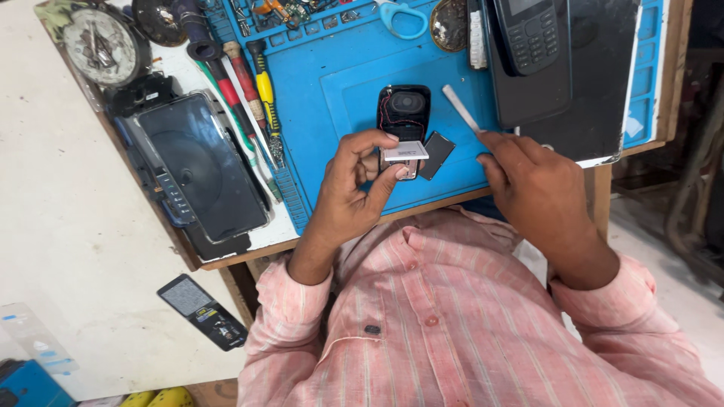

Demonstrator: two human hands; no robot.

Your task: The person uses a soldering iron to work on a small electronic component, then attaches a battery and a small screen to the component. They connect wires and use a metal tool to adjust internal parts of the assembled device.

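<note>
My left hand (354, 185) pinches a small silver rectangular part (405, 152) between thumb and fingers, held above the front edge of a blue work mat (332, 90). Just behind it on the mat lie a black phone piece with a round speaker and thin wires (404, 111) and a small dark flat square (437, 154). My right hand (532, 188) holds a thin white flat tool (461, 108) that points up and to the left over the mat.
A black keypad phone (532, 34) lies on a dark panel (588, 75) at the back right. Screwdrivers (256, 94) and a black cased device (197, 169) sit at the left. Blue scissors (400, 16) lie at the back. A dark phone part (202, 311) lies on the floor.
</note>
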